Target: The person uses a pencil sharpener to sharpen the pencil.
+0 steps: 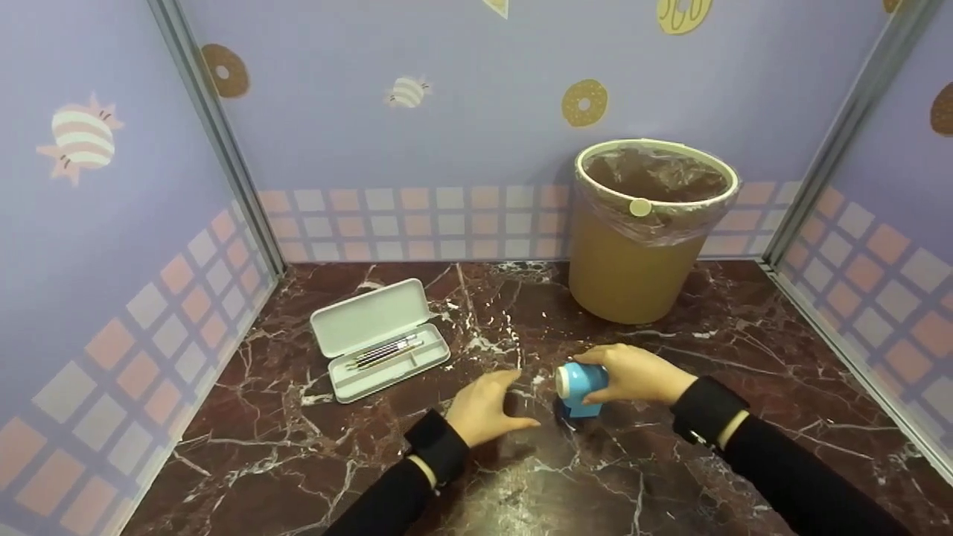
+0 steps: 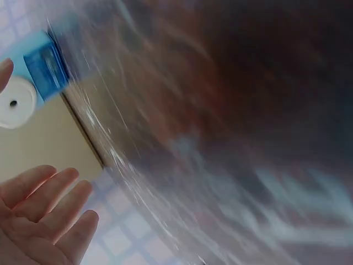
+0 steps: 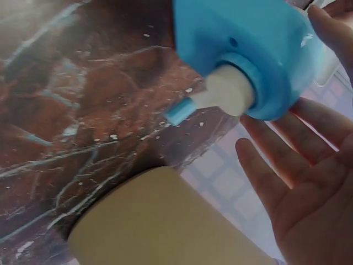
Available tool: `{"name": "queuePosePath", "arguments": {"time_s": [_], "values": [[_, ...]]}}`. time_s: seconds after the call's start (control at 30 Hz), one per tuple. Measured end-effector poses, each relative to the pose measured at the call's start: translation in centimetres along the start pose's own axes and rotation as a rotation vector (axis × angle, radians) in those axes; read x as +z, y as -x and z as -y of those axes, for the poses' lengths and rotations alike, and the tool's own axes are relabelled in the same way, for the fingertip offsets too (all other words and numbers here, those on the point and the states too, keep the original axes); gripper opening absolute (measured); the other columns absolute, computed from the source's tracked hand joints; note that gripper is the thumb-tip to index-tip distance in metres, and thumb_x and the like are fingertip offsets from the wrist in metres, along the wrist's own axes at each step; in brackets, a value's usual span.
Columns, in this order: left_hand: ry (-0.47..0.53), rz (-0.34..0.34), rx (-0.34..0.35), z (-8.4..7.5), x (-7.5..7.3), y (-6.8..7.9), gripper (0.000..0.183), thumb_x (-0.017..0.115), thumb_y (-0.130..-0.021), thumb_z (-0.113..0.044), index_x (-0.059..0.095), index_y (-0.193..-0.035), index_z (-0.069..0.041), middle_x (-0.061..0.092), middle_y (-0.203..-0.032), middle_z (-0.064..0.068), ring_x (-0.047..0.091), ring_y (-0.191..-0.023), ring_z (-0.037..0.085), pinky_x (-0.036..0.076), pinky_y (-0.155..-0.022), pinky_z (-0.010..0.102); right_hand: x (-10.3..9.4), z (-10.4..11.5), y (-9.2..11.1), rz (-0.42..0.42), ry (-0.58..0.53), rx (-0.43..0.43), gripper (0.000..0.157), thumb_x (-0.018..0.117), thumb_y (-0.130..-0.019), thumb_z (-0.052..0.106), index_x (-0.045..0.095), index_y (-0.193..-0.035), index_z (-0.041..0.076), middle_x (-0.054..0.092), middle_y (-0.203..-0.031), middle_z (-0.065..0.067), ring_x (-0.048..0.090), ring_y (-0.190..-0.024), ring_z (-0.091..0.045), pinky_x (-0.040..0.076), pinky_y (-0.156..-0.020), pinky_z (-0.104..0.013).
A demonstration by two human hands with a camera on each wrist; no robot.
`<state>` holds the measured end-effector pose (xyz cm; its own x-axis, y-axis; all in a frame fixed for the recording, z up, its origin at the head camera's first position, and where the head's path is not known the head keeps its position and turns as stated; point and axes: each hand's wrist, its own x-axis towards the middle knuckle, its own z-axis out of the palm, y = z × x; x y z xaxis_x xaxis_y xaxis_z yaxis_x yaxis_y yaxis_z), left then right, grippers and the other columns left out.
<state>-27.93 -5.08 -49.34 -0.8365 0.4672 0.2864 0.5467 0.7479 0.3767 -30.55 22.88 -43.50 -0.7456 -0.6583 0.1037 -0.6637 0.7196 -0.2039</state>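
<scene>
A blue crank pencil sharpener [image 1: 583, 387] stands on the marble-patterned table. My right hand [image 1: 633, 374] holds it from its right side, fingers over the top and thumb at the near side. The right wrist view shows its crank handle [image 3: 212, 95] with a blue-tipped knob, and my right fingers [image 3: 276, 138] against the body. My left hand [image 1: 480, 408] hovers to the left of the sharpener, fingers spread and nothing in them. Facing the left palm is the sharpener's white front [image 2: 15, 102] with its pencil hole, beside a see-through blue drawer [image 2: 47, 69].
A pale pencil case [image 1: 372, 304] lies with its lid up at the left, several pencils [image 1: 383, 352] inside. At the back right stands a tan bin [image 1: 633, 275] lined with a clear bag [image 1: 663, 232]. Small pale scraps [image 1: 510, 327] dot the table; patterned panels [image 1: 461, 149] enclose it.
</scene>
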Motion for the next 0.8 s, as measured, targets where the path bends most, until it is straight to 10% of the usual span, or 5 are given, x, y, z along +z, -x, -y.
{"name": "queuePosePath", "arguments": {"time_s": [0.47,0.8], "values": [[0.054,0.018,-0.051,-1.6,1.7,-0.9,0.088,0.086,-0.074,-0.054,0.058,-0.142,-0.004,0.066,-0.139,0.018,0.066,-0.127,0.032,0.054,-0.105,0.044,0.4,0.4,-0.4,-0.061,0.081,0.104,0.054,0.088,-0.076,0.038,0.073,-0.112,0.002,0.077,-0.106,-0.012,0.073,-0.086,-0.025,0.059,-0.073,-0.039],[0.005,-0.061,-0.086,-2.8,2.5,-1.6,0.086,0.087,-0.074,-0.054,0.061,-0.138,-0.004,0.071,-0.131,0.014,0.072,-0.112,0.029,0.060,-0.092,0.040,0.9,1.0,-0.6,-0.178,-0.071,0.268,0.049,0.088,-0.076,0.041,0.074,-0.103,0.002,0.074,-0.083,-0.005,0.060,-0.064,-0.009,0.049,-0.059,-0.028]]}}
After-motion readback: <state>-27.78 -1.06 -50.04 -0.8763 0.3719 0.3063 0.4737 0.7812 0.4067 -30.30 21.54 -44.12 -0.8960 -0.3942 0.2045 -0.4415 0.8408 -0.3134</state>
